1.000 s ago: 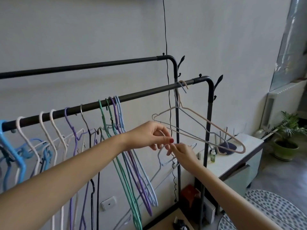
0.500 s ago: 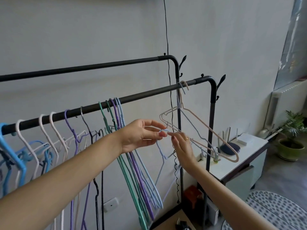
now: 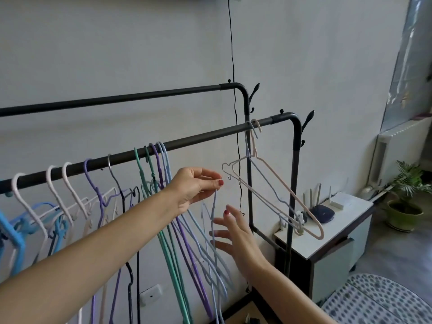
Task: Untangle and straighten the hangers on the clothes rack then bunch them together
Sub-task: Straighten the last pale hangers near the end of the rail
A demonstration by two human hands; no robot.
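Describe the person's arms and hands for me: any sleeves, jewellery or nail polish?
Both forearms are bare, with no sleeves, watch or bracelet in view. The left hand has dark red polish on its nails, and the right hand shows the same red polish on one visible nail. No gloves. No ring can be made out in this view.

Hangers (image 3: 149, 183) on front rail (image 3: 187, 146) — cabinet (image 3: 327, 239) right, perhaps behind.

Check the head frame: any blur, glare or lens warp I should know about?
Head view: soft compression smear on the right hand and on the light blue hanger pinched by the left hand; daylight from the right, glare on the window film; wide-angle bowing shows in the front rail.
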